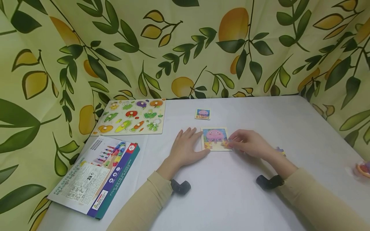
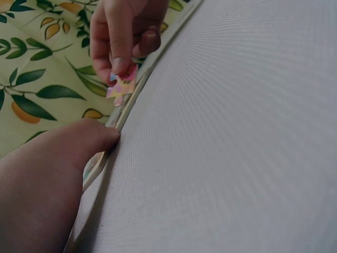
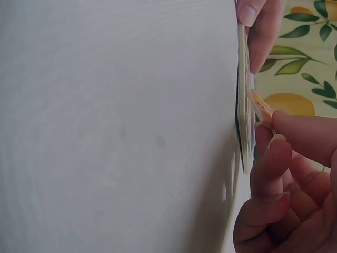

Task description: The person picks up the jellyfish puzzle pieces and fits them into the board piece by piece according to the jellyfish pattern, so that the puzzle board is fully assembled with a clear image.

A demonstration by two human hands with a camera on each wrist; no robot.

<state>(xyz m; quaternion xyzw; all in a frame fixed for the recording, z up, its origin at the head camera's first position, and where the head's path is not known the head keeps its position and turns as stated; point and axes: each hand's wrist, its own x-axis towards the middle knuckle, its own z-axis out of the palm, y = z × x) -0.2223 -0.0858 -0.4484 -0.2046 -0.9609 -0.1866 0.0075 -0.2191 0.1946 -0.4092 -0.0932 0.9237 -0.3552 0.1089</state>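
A square jigsaw board [image 1: 217, 149] with a pink jellyfish picture lies on the white table. My left hand [image 1: 186, 147] rests at its left side, fingers spread, with the thumb touching the board's edge at the lower left corner. Over the lower right of the board, my right hand [image 1: 251, 143] pinches a jigsaw piece [image 2: 124, 87] between thumb and fingertips. In the right wrist view that piece [image 3: 261, 108] is tilted against the board's face; whether it is seated cannot be seen. A small jellyfish picture card [image 1: 203, 114] lies behind the board.
Beyond my right wrist lies another small colourful piece [image 1: 280, 151], partly hidden by the forearm. A vegetable peg puzzle [image 1: 131, 117] is at the back left, with a beaded-toy box [image 1: 95, 176] before it. A blurred orange-edged object [image 1: 363, 168] sits at the far right.
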